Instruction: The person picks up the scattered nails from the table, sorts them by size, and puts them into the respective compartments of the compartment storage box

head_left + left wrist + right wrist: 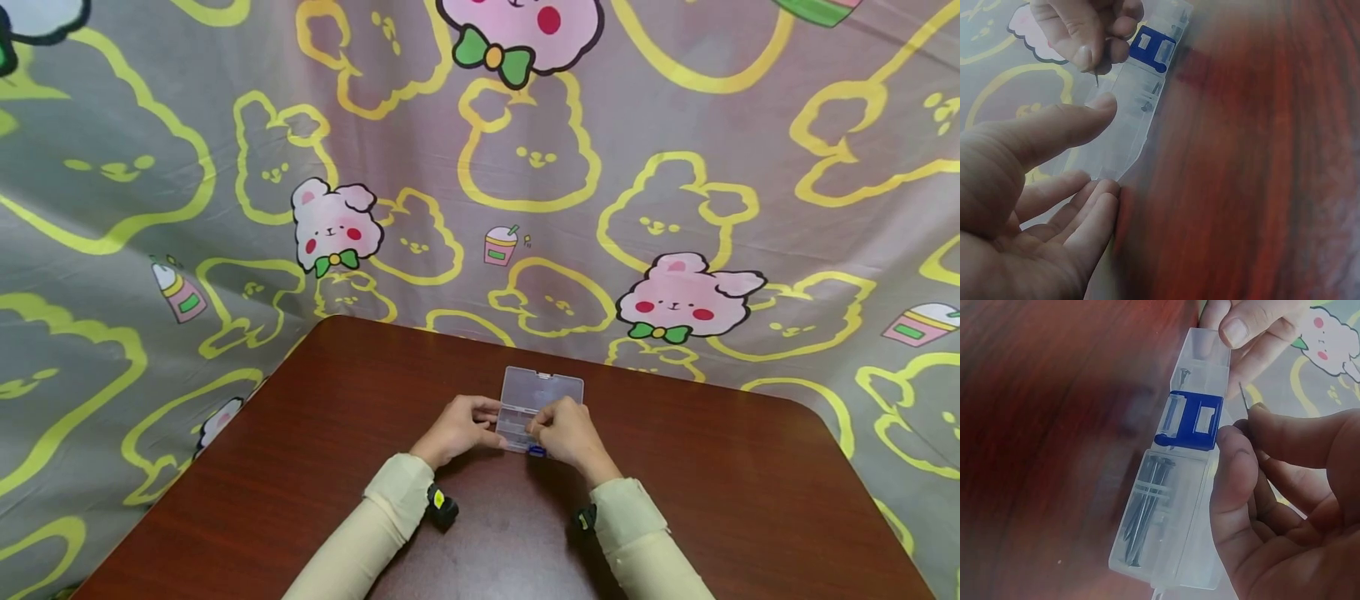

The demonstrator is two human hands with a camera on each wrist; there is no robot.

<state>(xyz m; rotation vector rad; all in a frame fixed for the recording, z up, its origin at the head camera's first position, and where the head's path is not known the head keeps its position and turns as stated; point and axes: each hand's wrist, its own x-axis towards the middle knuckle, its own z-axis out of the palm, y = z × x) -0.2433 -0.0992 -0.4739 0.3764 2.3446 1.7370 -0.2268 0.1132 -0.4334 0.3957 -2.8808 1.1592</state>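
A clear plastic compartment box [513, 423] sits on the table with its lid [542, 387] raised at the back. On its front is a blue latch [1196, 420]. My left hand [461, 429] holds the box's left end, thumb at the near corner and fingers along the side. Over the box, my right hand [567, 429] pinches a thin nail [1244, 397] between thumb and forefinger, its tip sticking out. Long nails [1147, 509] lie in the right-hand compartment. A few small nails [1147, 103] show near the left end.
The brown wooden table [390, 367] has rounded far corners. Behind it hangs a grey curtain [540, 242] printed with cartoon rabbits. Black cameras are strapped to both wrists, below rolled beige sleeves [360, 533].
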